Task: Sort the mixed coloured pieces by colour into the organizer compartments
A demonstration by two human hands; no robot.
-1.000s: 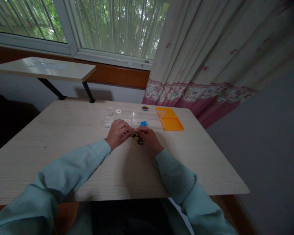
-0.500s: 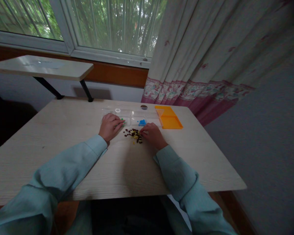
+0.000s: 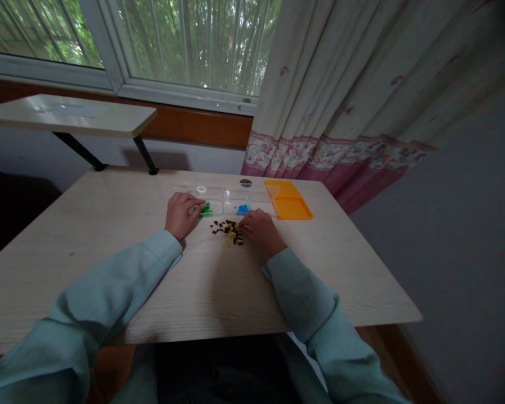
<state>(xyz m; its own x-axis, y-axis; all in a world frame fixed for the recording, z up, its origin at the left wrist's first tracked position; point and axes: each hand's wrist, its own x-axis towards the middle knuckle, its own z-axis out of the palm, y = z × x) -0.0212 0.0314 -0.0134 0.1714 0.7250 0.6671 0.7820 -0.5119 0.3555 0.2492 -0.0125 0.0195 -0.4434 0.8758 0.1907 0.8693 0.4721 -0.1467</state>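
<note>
A small heap of dark and yellow beads (image 3: 228, 229) lies on the pale wooden table (image 3: 109, 224). Behind it stands a clear compartment box (image 3: 225, 194) holding green beads (image 3: 206, 210) and blue beads (image 3: 243, 209). My left hand (image 3: 180, 213) rests at the box's near left edge, fingers curled, fingertips beside the green beads. My right hand (image 3: 258, 229) lies right of the heap, fingers bent and pinched at the heap's edge; whatever it holds is too small to make out.
An orange lid (image 3: 288, 206) lies open to the right of the box. A small dark round thing (image 3: 246, 182) sits behind it. A second tabletop (image 3: 67, 115) stands at the back left under the window. A curtain (image 3: 345, 101) hangs at the right.
My left hand has moved from the bead heap back and left to the compartment with green beads, uncovering the heap. My right hand has stayed at the heap's right edge.
</note>
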